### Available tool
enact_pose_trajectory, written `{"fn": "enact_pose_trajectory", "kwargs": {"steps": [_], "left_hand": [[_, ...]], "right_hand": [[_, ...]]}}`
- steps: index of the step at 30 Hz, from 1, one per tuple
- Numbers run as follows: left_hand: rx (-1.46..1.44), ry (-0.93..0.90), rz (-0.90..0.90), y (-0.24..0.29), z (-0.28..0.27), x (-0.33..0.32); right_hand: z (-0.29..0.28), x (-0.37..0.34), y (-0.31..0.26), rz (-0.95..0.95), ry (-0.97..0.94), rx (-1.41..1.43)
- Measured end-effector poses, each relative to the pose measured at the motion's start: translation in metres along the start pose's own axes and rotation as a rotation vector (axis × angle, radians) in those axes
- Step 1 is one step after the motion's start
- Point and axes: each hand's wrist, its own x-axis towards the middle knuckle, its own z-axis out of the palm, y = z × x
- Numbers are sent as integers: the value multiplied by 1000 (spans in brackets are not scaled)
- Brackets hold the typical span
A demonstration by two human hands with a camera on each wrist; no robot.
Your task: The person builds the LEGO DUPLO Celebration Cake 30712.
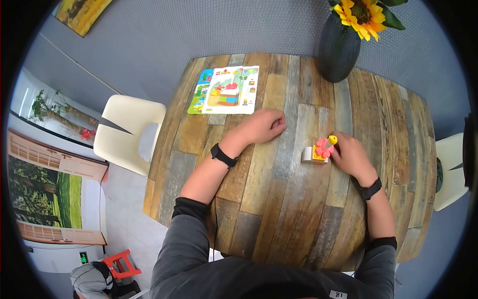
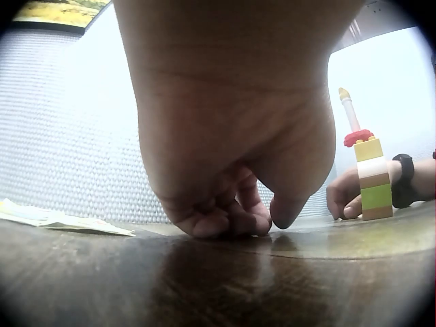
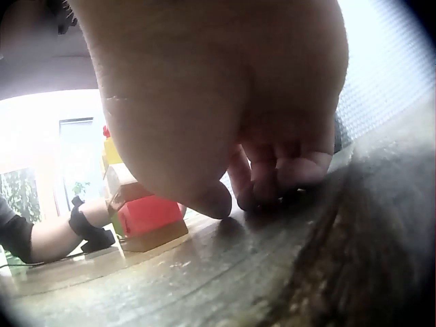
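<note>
A small tower of toy building bricks [image 1: 317, 155] stands upright on the wooden table. On top are a pink flower-shaped piece [image 1: 322, 148] and a candle piece [image 1: 332, 140] with a yellow tip. The left wrist view shows yellow, white, brown and green layers in the tower [image 2: 375, 177]; a red brick [image 3: 151, 215] shows low in the right wrist view. Right beside the tower, my right hand [image 1: 351, 153] rests on the tabletop, fingers loosely curled, holding nothing. My left hand [image 1: 260, 127] lies loosely curled on the table near an instruction booklet [image 1: 230, 92], also holding nothing.
At the table's far edge stands a dark vase [image 1: 339, 50] with a sunflower [image 1: 362, 14]. White chairs flank the table, one on the left [image 1: 124, 127] and one on the right [image 1: 450, 167]. A red stool [image 1: 121, 264] is on the floor at lower left.
</note>
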Motion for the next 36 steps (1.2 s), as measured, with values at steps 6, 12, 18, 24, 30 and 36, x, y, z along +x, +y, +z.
{"fn": "enact_pose_trajectory", "kwargs": {"steps": [6, 12, 18, 24, 30, 36], "left_hand": [[18, 49, 47, -5, 4, -2], [15, 30, 13, -4, 2, -2], [28, 65, 50, -2, 4, -3], [97, 71, 52, 3, 9, 0], [76, 63, 10, 10, 5, -1], [105, 95, 75, 8, 6, -1]], "right_hand": [[-5, 4, 0, 28, -35, 61], [-9, 4, -3, 41, -54, 67], [-9, 5, -3, 19, -48, 89], [0, 2, -2, 25, 4, 53], [-12, -3, 1, -27, -52, 68], [-13, -2, 6, -55, 64, -85]]}}
